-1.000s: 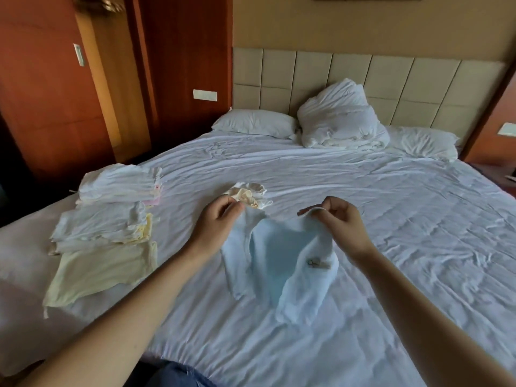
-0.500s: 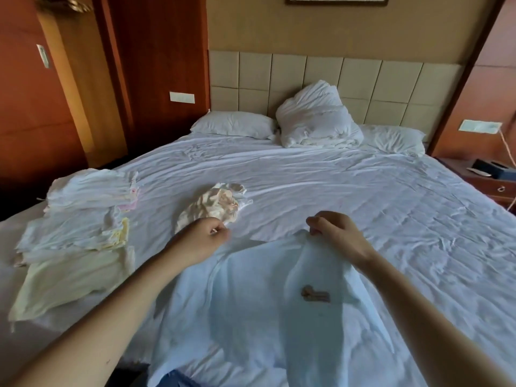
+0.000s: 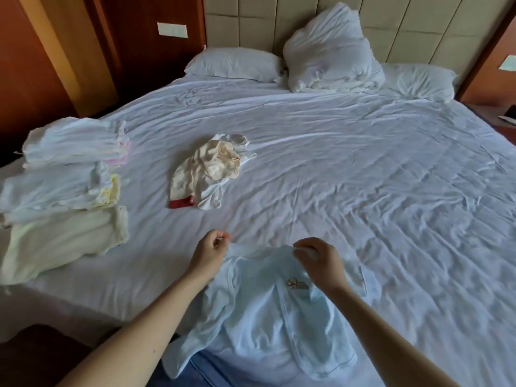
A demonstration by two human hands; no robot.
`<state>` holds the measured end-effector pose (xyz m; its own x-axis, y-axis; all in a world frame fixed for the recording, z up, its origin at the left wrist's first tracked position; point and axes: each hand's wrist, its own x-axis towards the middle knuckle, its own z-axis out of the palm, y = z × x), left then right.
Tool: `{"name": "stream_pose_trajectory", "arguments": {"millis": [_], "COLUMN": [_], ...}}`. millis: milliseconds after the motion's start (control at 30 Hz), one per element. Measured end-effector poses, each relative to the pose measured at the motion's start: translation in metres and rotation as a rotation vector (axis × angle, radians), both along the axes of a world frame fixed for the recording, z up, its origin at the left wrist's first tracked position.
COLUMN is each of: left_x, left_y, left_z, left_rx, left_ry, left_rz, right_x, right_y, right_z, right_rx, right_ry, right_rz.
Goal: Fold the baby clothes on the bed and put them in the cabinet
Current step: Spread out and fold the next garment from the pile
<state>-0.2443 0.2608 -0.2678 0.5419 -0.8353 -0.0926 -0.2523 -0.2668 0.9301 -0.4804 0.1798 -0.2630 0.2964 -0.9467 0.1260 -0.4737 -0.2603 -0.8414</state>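
My left hand [image 3: 210, 251] and right hand [image 3: 318, 261] each pinch the top edge of a pale blue baby top [image 3: 265, 317] with curled fingers. The top lies spread at the near edge of the bed [image 3: 363, 177]. A crumpled cream garment [image 3: 208, 170] lies farther up the sheet. Folded clothes [image 3: 69, 174] are stacked on the bed's left side.

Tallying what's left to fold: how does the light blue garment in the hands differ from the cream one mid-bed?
The light blue garment lies spread nearly flat at the bed's near edge; the cream garment sits bunched farther out. The left hand and right hand pinch the blue one's top edge; nothing touches the cream one. The blue one has a brown motif, the cream one a red band. Both are unfolded, on the bed.
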Motion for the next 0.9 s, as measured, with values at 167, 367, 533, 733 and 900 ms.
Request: {"name": "stream_pose_trajectory", "arguments": {"millis": [167, 367, 533, 733, 900], "left_x": [0.003, 0.01, 0.017, 0.019, 0.018], "left_y": [0.008, 0.014, 0.028, 0.029, 0.029], "left_z": [-0.021, -0.012, -0.01, -0.013, -0.014], "left_rx": [0.009, 0.06, 0.101, 0.113, 0.109], "left_ry": [0.075, 0.229, 0.328, 0.323, 0.295], "left_rz": [-0.067, -0.099, -0.252, -0.393, -0.447], "right_x": [0.015, 0.018, 0.02, 0.021, 0.021], "right_y": [0.008, 0.009, 0.012, 0.014, 0.013], "right_z": [-0.035, -0.054, -0.058, -0.062, -0.066], "right_rx": [-0.03, -0.248, -0.298, -0.354, -0.348], "right_ry": [0.024, 0.162, 0.174, 0.18, 0.18], "right_rz": [-0.106, -0.116, -0.116, -0.112, -0.124]}}
